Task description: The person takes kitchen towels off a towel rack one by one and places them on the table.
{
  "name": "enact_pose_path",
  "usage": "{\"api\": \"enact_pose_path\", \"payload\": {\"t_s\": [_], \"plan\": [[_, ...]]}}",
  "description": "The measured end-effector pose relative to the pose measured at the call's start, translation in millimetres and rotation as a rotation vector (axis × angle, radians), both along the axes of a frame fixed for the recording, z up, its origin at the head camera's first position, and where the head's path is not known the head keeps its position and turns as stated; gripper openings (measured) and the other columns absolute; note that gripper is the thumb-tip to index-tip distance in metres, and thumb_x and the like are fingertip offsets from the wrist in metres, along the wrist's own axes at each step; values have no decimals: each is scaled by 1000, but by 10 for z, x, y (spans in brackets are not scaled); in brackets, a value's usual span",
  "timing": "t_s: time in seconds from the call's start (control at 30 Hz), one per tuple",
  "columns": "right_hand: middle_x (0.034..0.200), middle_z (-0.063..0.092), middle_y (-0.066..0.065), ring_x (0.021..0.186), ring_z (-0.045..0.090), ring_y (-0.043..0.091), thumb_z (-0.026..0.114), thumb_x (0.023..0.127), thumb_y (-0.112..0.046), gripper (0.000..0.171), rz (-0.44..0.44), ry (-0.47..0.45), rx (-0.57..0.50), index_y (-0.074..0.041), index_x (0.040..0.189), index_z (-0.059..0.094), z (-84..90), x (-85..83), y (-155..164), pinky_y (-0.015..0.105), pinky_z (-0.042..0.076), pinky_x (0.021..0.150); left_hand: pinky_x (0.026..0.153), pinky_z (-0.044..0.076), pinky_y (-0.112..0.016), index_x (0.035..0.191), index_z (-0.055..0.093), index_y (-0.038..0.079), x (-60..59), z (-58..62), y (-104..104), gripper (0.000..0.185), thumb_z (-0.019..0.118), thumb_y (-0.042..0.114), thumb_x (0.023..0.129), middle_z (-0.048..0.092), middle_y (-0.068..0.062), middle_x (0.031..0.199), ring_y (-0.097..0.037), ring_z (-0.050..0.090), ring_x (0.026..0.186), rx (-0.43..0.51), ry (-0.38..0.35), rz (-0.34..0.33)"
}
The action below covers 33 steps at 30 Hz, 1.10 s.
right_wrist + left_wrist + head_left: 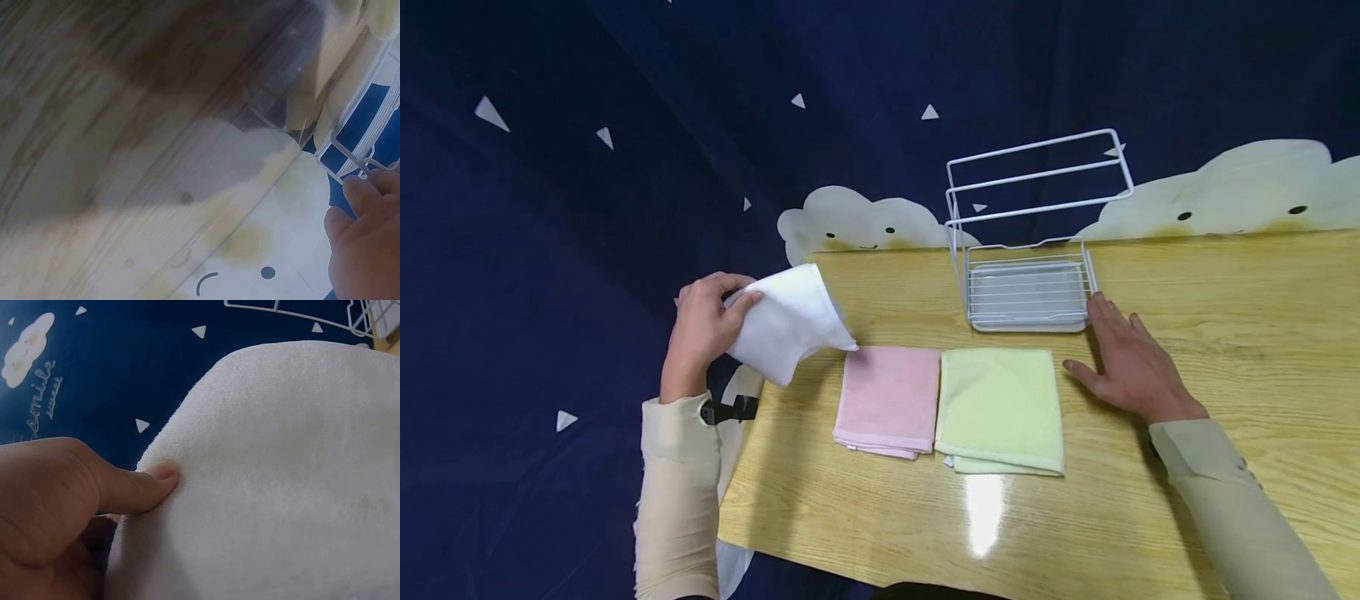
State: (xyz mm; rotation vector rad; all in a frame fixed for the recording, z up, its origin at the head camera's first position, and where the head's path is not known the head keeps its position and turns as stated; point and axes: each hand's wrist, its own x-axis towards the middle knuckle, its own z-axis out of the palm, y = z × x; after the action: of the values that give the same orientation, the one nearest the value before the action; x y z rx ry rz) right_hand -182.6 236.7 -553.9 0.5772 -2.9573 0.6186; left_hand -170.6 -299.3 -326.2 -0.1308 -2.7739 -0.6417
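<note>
My left hand (pixel 703 321) pinches a white towel (pixel 790 321) by its left edge, thumb on top, and holds it up over the left end of the table. In the left wrist view the thumb presses on the same white towel (pixel 269 469), which fills much of that view. My right hand (pixel 1138 367) lies with fingers extended, fingertips at the right side of a white wire rack (pixel 1028 318). The right wrist view shows these fingers (pixel 369 194) against the rack's wire. A folded pink towel (pixel 891 396) and a folded yellow-green towel (pixel 1000 408) lie side by side before the rack.
The rack has a tray at its base and a tall wire frame (pixel 1037 177) rising at the back. Wooden table (pixel 865 525) ends at the left and front. Behind hangs a dark blue curtain (pixel 700 108) with white triangles and clouds.
</note>
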Motion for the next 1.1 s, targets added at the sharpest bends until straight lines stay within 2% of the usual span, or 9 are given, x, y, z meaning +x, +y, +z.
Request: {"api": "enact_pose_path", "payload": {"t_s": [0.03, 0.1, 0.2, 0.27, 0.47, 0.6, 0.83, 1.1], "plan": [[165, 7, 21, 149, 17, 41, 61, 93, -54, 104, 2, 3, -4, 0, 160, 2, -1, 1, 0, 55, 9, 118, 98, 35, -61, 106, 74, -4, 12, -11, -6, 19, 72, 10, 93, 70, -23, 107, -39, 63, 92, 3, -8, 0], [165, 8, 21, 148, 19, 41, 61, 93, -54, 104, 2, 9, -11, 0, 160, 2, -6, 1, 3, 55, 10, 118, 96, 38, -60, 107, 74, -6, 36, -37, -22, 20, 72, 9, 94, 70, -24, 108, -40, 63, 92, 7, -24, -1], [165, 7, 22, 148, 18, 41, 61, 93, -54, 104, 4, 6, -12, 0, 160, 2, -14, -5, 6, 55, 9, 118, 88, 47, -56, 108, 73, -7, 73, -75, -53, 21, 71, 9, 94, 69, -25, 109, -40, 63, 94, 8, -47, 4], [165, 6, 21, 149, 17, 41, 61, 94, -54, 104, 5, 2, -12, 0, 160, 1, -20, -9, 7, 55, 8, 118, 84, 48, -55, 108, 73, -7, 99, -95, -73, 21, 71, 9, 94, 69, -25, 108, -40, 63, 94, -1, -52, 2], [166, 2, 19, 150, 14, 39, 61, 94, -54, 105, 2, -8, -10, -1, 160, 0, -22, -13, 9, 54, 6, 119, 84, 48, -54, 105, 74, -7, 195, -179, -134, 19, 72, 8, 93, 70, -24, 105, -40, 64, 93, -20, -40, -9], [166, 2, 19, 150, 14, 40, 60, 94, -55, 105, 2, -12, -10, -2, 160, -1, -17, -15, 6, 53, 5, 119, 82, 49, -55, 106, 74, -7, 288, -233, -177, 19, 72, 7, 93, 70, -25, 106, -40, 64, 94, -20, -70, 9], [165, 9, 22, 148, 19, 42, 62, 93, -53, 105, 18, 18, -34, -2, 160, 1, -23, -24, -7, 55, 12, 118, 82, 50, -55, 108, 73, -7, 419, -309, -257, 20, 71, 8, 94, 69, -25, 109, -40, 65, 95, -26, -125, 22], [165, 5, 22, 149, 15, 41, 63, 93, -52, 105, 25, 5, -41, -3, 160, -2, -34, -34, 4, 52, 5, 119, 84, 50, -53, 106, 74, -4, 494, -410, -314, 18, 72, 9, 94, 70, -23, 108, -39, 65, 98, -27, -163, 12]]}}
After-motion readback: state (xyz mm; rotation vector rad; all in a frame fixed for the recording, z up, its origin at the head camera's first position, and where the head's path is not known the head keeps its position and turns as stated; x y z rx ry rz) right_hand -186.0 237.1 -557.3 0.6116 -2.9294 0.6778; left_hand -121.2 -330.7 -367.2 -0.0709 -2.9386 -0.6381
